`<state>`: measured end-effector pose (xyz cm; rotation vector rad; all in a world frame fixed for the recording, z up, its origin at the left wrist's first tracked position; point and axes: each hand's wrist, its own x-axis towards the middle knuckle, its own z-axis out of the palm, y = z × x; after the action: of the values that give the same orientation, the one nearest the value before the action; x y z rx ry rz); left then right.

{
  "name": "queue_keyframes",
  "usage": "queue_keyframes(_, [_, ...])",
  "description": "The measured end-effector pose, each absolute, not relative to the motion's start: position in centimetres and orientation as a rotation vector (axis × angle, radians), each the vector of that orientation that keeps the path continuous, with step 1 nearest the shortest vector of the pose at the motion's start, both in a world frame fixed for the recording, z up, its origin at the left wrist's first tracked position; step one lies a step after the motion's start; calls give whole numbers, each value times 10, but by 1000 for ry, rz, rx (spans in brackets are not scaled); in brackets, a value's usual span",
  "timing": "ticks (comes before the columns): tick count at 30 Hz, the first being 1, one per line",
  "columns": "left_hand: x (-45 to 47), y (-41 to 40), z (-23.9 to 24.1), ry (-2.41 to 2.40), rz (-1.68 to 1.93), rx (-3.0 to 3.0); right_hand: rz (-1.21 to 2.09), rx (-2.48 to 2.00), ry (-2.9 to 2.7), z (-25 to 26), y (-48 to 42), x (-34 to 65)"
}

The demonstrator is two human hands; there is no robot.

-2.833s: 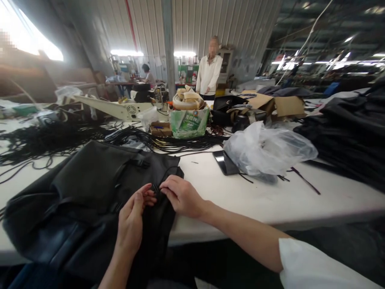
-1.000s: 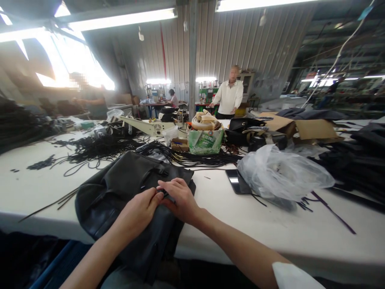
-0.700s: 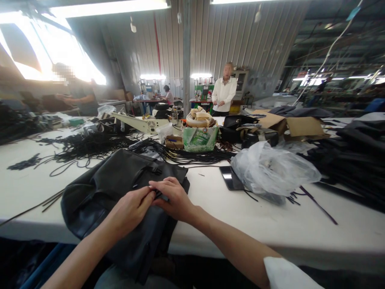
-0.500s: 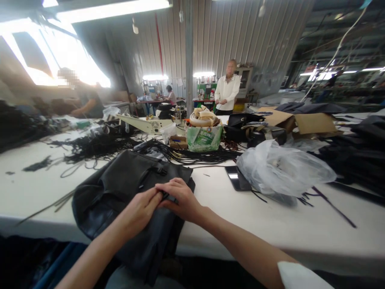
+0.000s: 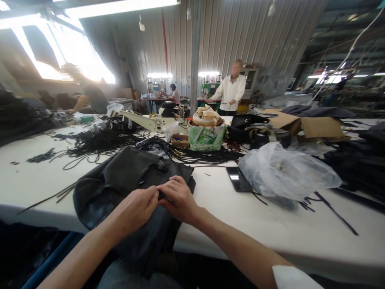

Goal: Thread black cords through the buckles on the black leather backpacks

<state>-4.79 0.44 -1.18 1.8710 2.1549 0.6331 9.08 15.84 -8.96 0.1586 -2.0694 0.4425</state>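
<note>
A black leather bag (image 5: pixel 120 180) lies on the white table (image 5: pixel 270 224) in front of me, its lower part hanging over the near edge. My left hand (image 5: pixel 136 208) and my right hand (image 5: pixel 179 198) meet on the bag's right side, fingers pinched together on a small black part of the bag between them. That part is mostly hidden by my fingers. A black strap with a buckle (image 5: pixel 161 166) crosses the bag's top.
Black cords (image 5: pixel 99 142) spread over the table's left and middle. A clear plastic bag (image 5: pixel 285 172) and a dark phone (image 5: pixel 236 178) lie right of my hands. A green box (image 5: pixel 206 136), cardboard (image 5: pixel 321 126) and dark fabric (image 5: pixel 361 160) sit behind. A person in white (image 5: pixel 230 92) stands at the back.
My head has lifted and turned, so more of the room shows. Both hands stay pinched together on the bag; the fingers have closed tighter against each other.
</note>
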Motion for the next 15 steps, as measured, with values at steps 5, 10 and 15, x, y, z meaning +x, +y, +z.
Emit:
queue_keyframes(5, [-50, 5, -16, 2207, 575, 1942, 517, 114, -2060, -94, 154, 87])
queue_keyframes(10, [-67, 4, 20, 2317, 488, 2143, 582, 36, -2067, -88, 157, 89])
queue_keyframes(15, [-79, 2, 78, 2550, 382, 2219, 709, -6, -1999, -85, 157, 89])
